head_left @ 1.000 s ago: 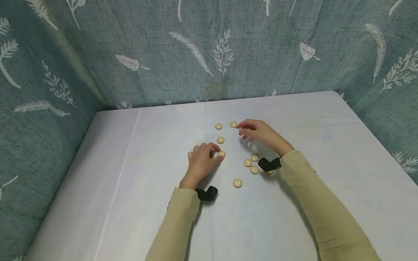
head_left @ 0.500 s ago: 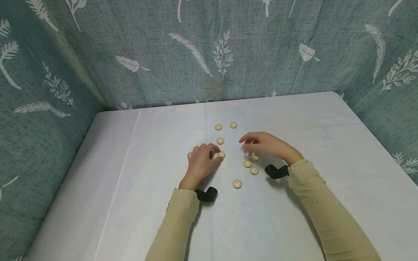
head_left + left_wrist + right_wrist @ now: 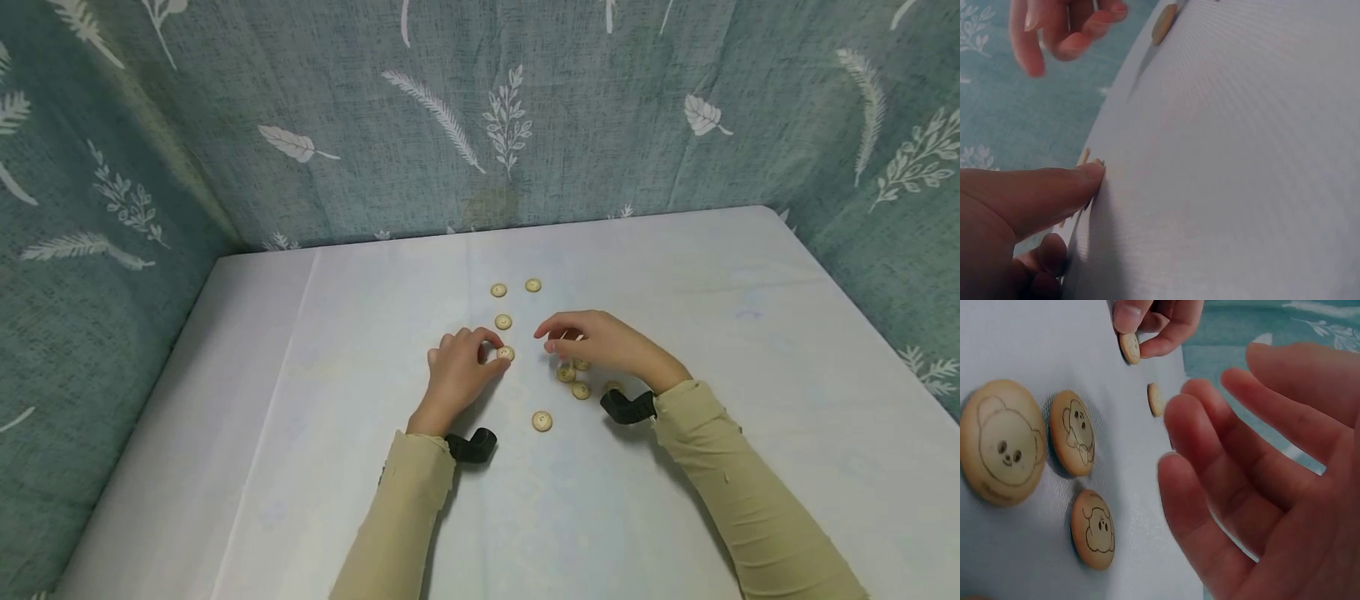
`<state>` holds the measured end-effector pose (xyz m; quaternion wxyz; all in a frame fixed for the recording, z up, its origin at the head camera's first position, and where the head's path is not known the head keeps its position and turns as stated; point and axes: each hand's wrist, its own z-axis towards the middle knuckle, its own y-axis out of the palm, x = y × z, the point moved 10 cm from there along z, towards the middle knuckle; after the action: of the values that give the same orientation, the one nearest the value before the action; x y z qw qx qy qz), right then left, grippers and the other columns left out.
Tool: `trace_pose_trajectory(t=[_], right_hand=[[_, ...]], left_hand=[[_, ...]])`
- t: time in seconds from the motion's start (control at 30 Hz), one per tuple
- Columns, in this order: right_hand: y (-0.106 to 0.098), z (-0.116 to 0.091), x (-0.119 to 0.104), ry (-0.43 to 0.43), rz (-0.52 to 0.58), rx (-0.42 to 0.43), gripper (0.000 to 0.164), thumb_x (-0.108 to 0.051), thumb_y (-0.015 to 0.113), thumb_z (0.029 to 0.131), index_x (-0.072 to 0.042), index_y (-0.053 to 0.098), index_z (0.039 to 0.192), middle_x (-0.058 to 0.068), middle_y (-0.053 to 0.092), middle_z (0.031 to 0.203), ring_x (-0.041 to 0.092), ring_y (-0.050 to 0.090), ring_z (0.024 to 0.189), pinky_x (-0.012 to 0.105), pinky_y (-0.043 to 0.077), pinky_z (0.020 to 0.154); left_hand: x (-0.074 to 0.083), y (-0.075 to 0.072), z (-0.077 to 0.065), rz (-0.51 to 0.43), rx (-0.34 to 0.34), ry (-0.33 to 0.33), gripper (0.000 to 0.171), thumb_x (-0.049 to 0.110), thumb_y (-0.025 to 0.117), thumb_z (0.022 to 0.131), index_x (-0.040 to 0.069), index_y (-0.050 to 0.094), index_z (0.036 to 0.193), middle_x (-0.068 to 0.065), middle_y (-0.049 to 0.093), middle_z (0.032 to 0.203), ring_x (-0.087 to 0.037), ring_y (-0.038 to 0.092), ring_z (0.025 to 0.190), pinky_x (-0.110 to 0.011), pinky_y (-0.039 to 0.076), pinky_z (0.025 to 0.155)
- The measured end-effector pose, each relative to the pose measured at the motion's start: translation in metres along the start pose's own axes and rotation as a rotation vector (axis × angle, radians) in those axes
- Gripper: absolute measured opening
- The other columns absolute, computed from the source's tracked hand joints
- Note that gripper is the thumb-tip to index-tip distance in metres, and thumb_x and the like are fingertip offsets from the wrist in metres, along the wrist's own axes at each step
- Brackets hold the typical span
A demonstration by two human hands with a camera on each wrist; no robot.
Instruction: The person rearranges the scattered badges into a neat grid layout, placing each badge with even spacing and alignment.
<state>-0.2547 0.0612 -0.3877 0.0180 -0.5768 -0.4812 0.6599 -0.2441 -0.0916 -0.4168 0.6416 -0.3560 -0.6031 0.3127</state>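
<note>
My left hand [image 3: 461, 372] pinches the edge of a round tan cookie-like disc [image 3: 506, 354] between thumb and forefinger, low at the table. The right wrist view shows the same disc [image 3: 1129, 348] between those fingertips. My right hand [image 3: 596, 340] hovers to the right, fingers loosely bent and holding nothing. Just below it lies a cluster: one disc [image 3: 566, 374] with a bear face, another [image 3: 581, 391] in front, and a third [image 3: 582, 365] partly hidden by the hand. In the right wrist view, the large bear-face disc [image 3: 1004, 442] lies flat.
Three discs lie farther back: the left one [image 3: 498, 290], the right one [image 3: 533, 285] and the nearer one [image 3: 503, 322]. A single disc [image 3: 542, 421] lies nearest the front. Another disc [image 3: 613, 387] peeks out by the right wrist camera [image 3: 628, 407]. Green leaf-patterned cloth [image 3: 322, 192] surrounds the white table [image 3: 337, 333].
My right hand has drawn back from the far right disc toward me, over the cluster, then shifted slightly left. My left hand keeps its pinch on its disc in the same place.
</note>
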Motion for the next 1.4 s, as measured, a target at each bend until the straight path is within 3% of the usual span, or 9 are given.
trace_pose_trajectory(t=[0.3,0.63,0.77,1.07,1.4], right_hand=[[0.016,0.0,-0.004,-0.005,-0.019,-0.082,0.028,-0.031,0.053,0.089,-0.019,0.058,0.114,-0.004,0.061,0.095,0.014,0.058,0.078,0.033,0.044,0.07],[0.033,-0.001,-0.014,-0.035,-0.085,-0.191,0.024,-0.03,0.055,0.088,-0.018,0.06,0.108,-0.003,0.062,0.083,0.013,0.056,0.073,0.031,0.043,0.065],[0.038,-0.002,-0.014,0.0,-0.09,-0.22,0.022,-0.03,0.055,0.088,-0.02,0.06,0.107,-0.001,0.062,0.08,0.016,0.055,0.068,0.031,0.043,0.062],[0.043,-0.005,-0.015,0.032,-0.098,-0.247,0.02,-0.029,0.054,0.089,-0.022,0.06,0.106,0.0,0.061,0.079,0.017,0.054,0.067,0.031,0.042,0.062],[0.05,-0.007,-0.023,-0.008,-0.17,-0.28,0.018,-0.022,0.063,0.083,-0.02,0.062,0.101,-0.008,0.058,0.08,0.009,0.053,0.072,0.029,0.042,0.068]], left_hand=[[0.0,0.0,0.0,0.008,0.004,0.006,0.023,0.038,0.066,0.078,0.023,0.059,0.093,0.002,0.044,0.073,-0.018,0.038,0.073,-0.037,0.024,0.067],[0.0,0.0,0.001,0.018,0.007,0.007,0.023,0.039,0.066,0.078,0.023,0.059,0.094,0.002,0.045,0.073,-0.018,0.038,0.073,-0.037,0.023,0.066],[0.0,0.0,0.001,0.021,0.007,0.007,0.023,0.038,0.066,0.078,0.023,0.06,0.094,0.002,0.044,0.073,-0.018,0.038,0.073,-0.037,0.023,0.066],[-0.001,0.001,0.001,0.024,0.002,0.001,0.022,0.038,0.065,0.078,0.023,0.06,0.093,0.002,0.044,0.073,-0.018,0.038,0.074,-0.037,0.023,0.066],[0.0,0.0,0.001,0.022,0.006,0.005,0.022,0.037,0.066,0.077,0.023,0.06,0.092,0.002,0.044,0.072,-0.018,0.039,0.075,-0.037,0.023,0.066]])
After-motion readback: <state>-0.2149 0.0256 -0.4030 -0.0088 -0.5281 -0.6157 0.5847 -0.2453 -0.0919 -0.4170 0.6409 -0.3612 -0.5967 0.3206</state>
